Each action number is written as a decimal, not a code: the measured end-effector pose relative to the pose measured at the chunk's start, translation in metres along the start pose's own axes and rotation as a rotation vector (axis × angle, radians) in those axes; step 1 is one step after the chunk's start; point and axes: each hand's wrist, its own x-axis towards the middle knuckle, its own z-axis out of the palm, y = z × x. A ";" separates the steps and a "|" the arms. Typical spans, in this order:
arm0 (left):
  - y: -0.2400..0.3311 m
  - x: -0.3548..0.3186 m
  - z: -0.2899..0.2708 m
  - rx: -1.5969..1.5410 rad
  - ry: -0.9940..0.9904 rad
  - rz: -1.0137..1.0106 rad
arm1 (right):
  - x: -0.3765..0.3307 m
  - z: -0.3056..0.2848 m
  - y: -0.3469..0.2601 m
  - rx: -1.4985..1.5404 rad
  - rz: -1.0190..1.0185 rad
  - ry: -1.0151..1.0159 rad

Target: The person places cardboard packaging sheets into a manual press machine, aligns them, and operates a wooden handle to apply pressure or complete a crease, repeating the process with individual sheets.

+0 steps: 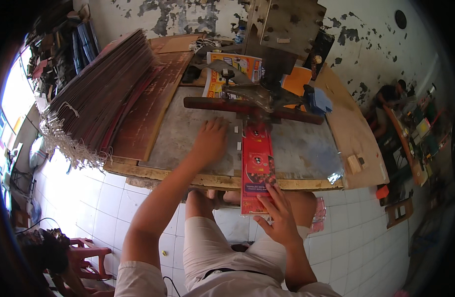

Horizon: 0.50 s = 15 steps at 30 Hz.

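A long red printed strip (256,168), apparently card or plastic, lies lengthwise on the grey metal plate (180,131) and juts over the table's front edge toward my lap. Its far end reaches the dark metal crossbar (215,104) of a press (287,29). My right hand (279,215) rests along the strip's near right end, fingers stretched out and apart, the thumb off to the side. To the left of the strip, my left hand (211,141) lies on the plate near the bar with fingers extended, holding nothing. Two small white pieces (239,146) sit between that hand and the strip.
A tall stack of dark reddish sheets (104,84) with white cords hanging from its ends leans at the left. Printed yellow-orange sheets (235,64) lie behind the bar. A wooden block (355,164) sits on the right board. A person (389,96) is at the far right.
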 end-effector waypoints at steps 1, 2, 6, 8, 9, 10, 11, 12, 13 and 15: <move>-0.010 0.014 0.014 0.011 -0.039 -0.026 | 0.001 -0.001 -0.003 -0.006 0.019 0.009; -0.018 0.029 0.030 0.018 -0.077 -0.049 | 0.000 -0.001 -0.001 0.007 0.028 0.000; -0.061 0.078 0.083 0.131 0.062 -0.064 | 0.003 0.002 0.006 0.021 0.007 -0.038; -0.067 0.118 0.087 0.029 -0.124 -0.119 | 0.001 0.002 0.010 -0.001 0.005 -0.057; -0.068 0.129 0.089 -0.020 -0.217 -0.147 | 0.000 0.001 0.010 -0.010 0.007 -0.070; -0.067 0.136 0.094 -0.054 -0.147 -0.121 | 0.000 0.000 0.010 -0.020 0.008 -0.076; -0.067 0.139 0.100 -0.089 -0.080 -0.100 | 0.000 -0.001 0.009 -0.025 0.005 -0.084; -0.068 0.145 0.104 -0.119 -0.009 -0.075 | 0.001 -0.001 0.009 -0.037 0.003 -0.082; -0.069 0.151 0.109 -0.150 0.043 -0.058 | 0.000 -0.001 0.010 -0.049 0.003 -0.085; -0.072 0.161 0.116 -0.197 0.084 -0.040 | 0.001 0.001 0.011 -0.040 0.000 -0.081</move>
